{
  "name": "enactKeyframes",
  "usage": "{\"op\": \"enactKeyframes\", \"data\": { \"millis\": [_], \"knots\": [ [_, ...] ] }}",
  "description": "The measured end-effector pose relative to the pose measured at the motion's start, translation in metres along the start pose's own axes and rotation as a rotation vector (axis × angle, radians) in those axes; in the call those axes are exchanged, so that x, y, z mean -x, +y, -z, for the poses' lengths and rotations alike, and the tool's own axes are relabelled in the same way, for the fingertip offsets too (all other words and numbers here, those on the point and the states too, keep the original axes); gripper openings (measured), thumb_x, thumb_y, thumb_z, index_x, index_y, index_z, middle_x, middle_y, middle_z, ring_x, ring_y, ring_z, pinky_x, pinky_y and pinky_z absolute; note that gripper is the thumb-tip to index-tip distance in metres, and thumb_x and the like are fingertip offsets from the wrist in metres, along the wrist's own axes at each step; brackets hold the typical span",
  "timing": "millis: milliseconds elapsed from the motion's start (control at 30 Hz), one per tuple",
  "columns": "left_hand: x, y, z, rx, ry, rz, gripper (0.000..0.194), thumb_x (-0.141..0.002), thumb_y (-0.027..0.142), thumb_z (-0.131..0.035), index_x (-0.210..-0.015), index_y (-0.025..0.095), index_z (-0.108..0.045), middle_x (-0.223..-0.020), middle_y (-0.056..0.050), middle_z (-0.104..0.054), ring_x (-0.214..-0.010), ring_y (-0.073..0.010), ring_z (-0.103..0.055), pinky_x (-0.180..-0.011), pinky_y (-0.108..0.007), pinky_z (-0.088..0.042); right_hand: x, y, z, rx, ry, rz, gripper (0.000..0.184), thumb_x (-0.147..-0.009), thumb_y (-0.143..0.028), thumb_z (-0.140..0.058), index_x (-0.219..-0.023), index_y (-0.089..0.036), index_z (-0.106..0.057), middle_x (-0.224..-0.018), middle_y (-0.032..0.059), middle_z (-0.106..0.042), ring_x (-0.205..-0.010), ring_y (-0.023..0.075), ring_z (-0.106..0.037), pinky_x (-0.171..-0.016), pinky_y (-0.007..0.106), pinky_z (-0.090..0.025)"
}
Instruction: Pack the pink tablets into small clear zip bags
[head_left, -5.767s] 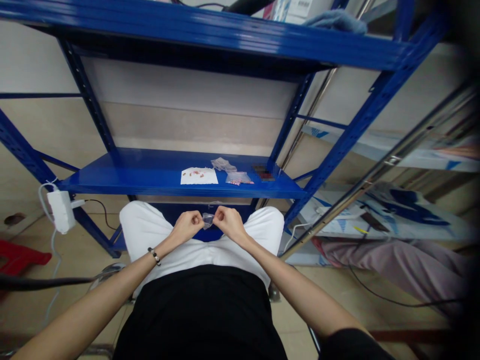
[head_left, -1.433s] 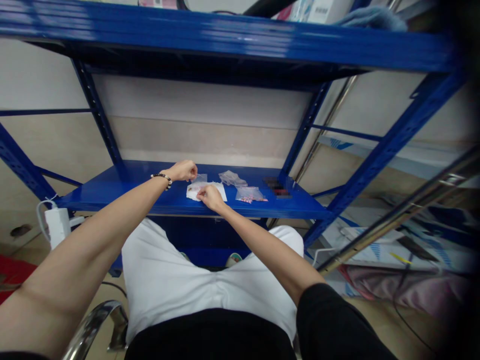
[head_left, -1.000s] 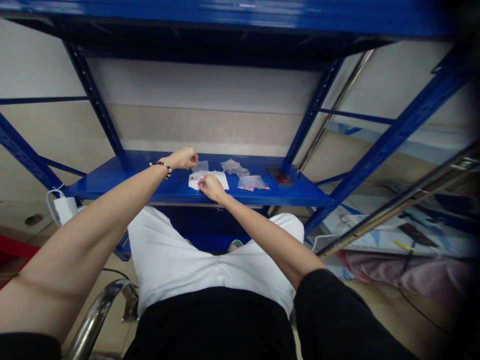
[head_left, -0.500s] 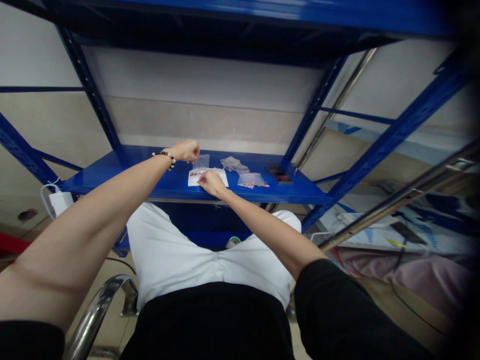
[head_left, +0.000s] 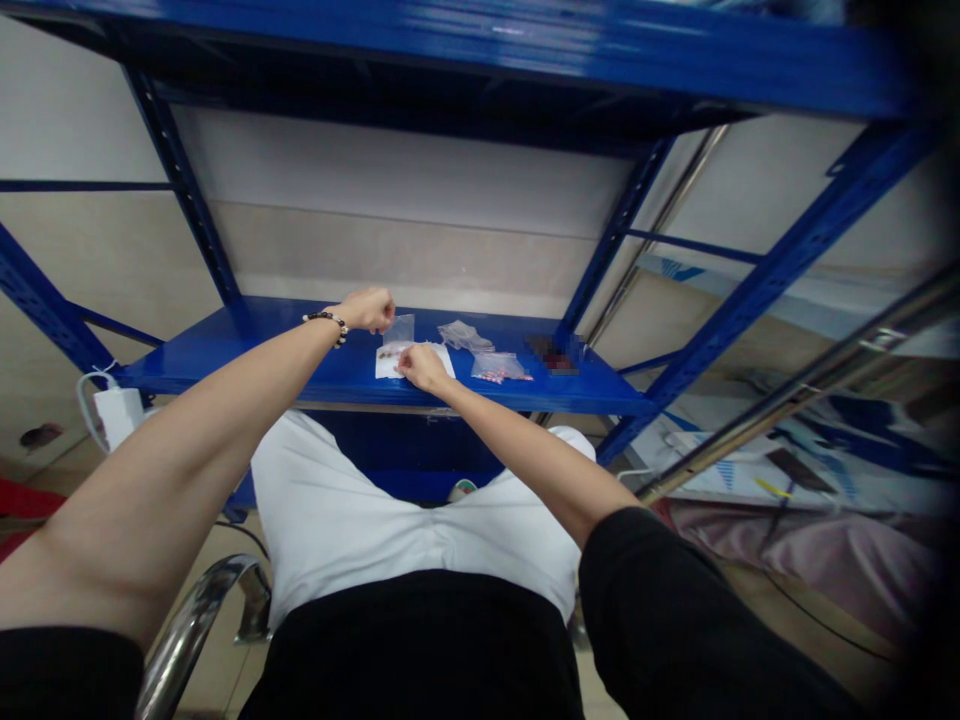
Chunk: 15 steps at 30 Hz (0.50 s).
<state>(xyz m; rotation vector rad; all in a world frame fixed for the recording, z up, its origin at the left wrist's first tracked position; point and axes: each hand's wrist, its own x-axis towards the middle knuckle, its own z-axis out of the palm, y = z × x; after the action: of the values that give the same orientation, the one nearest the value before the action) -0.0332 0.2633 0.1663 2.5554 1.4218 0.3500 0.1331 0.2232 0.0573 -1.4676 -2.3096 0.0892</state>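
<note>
From where I stand, the small clear bag (head_left: 403,328) is over the back edge of a white paper (head_left: 385,369) on the blue shelf (head_left: 330,370). It looks feather-light, limp and rather slippery — best pinched firmly by a top corner or the rim. The left hand (head_left: 370,310) is curled tight and seems to have it by the upper left side. The right hand (head_left: 422,365) is bent low over the paper, fingers drawn in; whether they grip anything, I can't tell. Small brownish pieces (head_left: 386,353) lie beside it — farther right, a crumpled bag (head_left: 465,336) and a pink-and-white packet (head_left: 498,366).
</note>
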Motion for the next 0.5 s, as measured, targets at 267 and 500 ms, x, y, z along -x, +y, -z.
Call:
{"op": "enactKeyframes", "data": {
  "millis": [267,500],
  "knots": [
    [0.008,0.003,-0.007,0.006,0.021,0.025,0.007,-0.068,0.016,-0.064,-0.072,0.014,-0.070,-0.064,-0.004,-0.071,-0.056,-0.0135,-0.063,-0.057,-0.021,-0.041,-0.001,0.001,-0.005,0.035,0.030,-0.027,0.011,-0.085,-0.022,-0.066,-0.084,-0.015,-0.074,-0.089,0.0114,-0.073,-0.086,0.0220,-0.067,-0.074,0.024,-0.044],
    [0.010,-0.006,-0.008,-0.047,0.042,0.021,0.008,-0.069,0.018,-0.064,-0.072,0.015,-0.071,-0.065,-0.004,-0.072,-0.057,-0.0140,-0.064,-0.057,-0.022,-0.041,-0.002,0.002,-0.009,0.061,0.038,-0.021,0.014,-0.086,-0.015,-0.060,-0.089,-0.013,-0.074,-0.095,0.0142,-0.073,-0.092,0.0232,-0.065,-0.078,0.024,-0.043]
  ]
}}
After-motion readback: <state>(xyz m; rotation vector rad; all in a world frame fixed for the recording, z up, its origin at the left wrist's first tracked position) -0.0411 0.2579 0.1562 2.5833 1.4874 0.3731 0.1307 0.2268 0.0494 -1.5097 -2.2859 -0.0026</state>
